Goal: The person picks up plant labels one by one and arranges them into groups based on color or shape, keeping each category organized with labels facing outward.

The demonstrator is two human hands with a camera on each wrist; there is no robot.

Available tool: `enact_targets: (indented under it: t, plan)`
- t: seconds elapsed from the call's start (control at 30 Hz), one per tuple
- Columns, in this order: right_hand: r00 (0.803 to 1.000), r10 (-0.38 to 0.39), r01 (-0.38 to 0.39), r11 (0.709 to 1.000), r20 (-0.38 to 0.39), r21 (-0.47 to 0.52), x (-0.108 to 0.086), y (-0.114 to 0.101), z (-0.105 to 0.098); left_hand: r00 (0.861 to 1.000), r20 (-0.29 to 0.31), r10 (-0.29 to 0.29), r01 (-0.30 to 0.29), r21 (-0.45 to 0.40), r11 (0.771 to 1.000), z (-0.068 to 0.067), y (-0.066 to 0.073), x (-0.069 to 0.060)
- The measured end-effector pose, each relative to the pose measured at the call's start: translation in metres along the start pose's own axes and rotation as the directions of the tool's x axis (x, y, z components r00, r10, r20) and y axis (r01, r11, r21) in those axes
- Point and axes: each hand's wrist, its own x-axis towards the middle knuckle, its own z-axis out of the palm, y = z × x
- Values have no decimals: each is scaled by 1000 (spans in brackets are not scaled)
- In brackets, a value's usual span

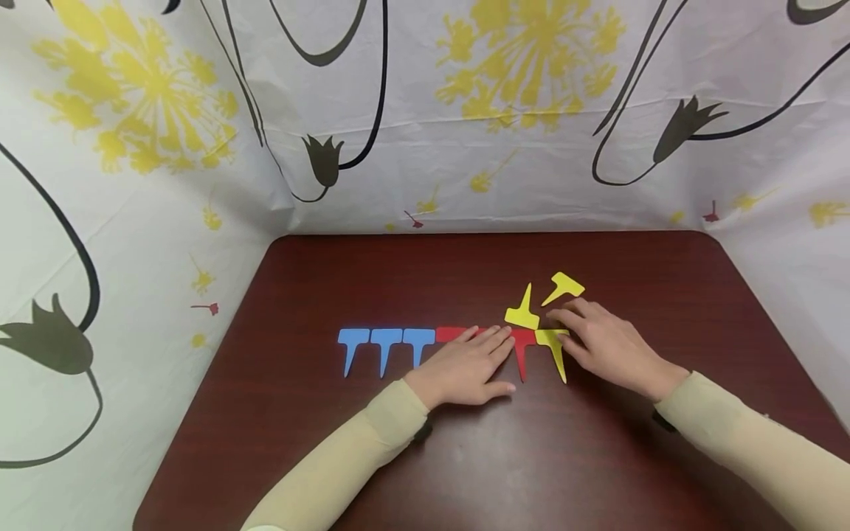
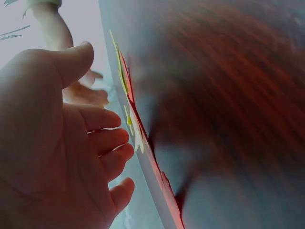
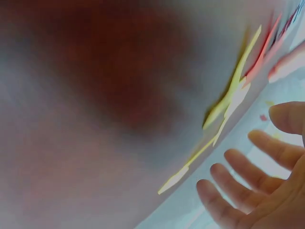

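Flat T-shaped plant labels lie in a row: three blue ones at the left, with one blue label (image 1: 353,336) at the end, then red ones, then a yellow label (image 1: 551,339). My left hand (image 1: 461,366) lies over the red labels with its fingers extended, partly hiding them; a red label (image 1: 522,341) shows at its fingertips. Beside the yellow label, my right hand (image 1: 604,343) hovers with loosely bent fingers, holding nothing. Behind the row are two more yellow labels, one with its stem pointing away (image 1: 523,316) and one tilted (image 1: 564,285).
The dark reddish-brown table (image 1: 319,287) has rounded far corners. Around it hangs a white cloth (image 1: 398,125) printed with yellow flowers and grey-green buds, close to the table's far edge and sides.
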Motion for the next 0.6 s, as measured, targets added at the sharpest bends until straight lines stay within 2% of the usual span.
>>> enact_targets:
  t: [0.17,0.3,0.43,0.6]
  plan:
    - [997,-76,76,997,5,3,28,9,2,1000,20,-5,5,-13,1000,2,-1,3]
    - [994,-105,105,994,18,-11,47,15,8,1000,25,-6,6,-12,1000,4,-1,6]
    - [991,-129,130,991,25,-42,64,22,14,999,38,-4,4,-9,1000,4,-1,8]
    - [978,-197,201,977,64,-74,80,29,20,999,36,-1,1,-9,1000,3,0,9]
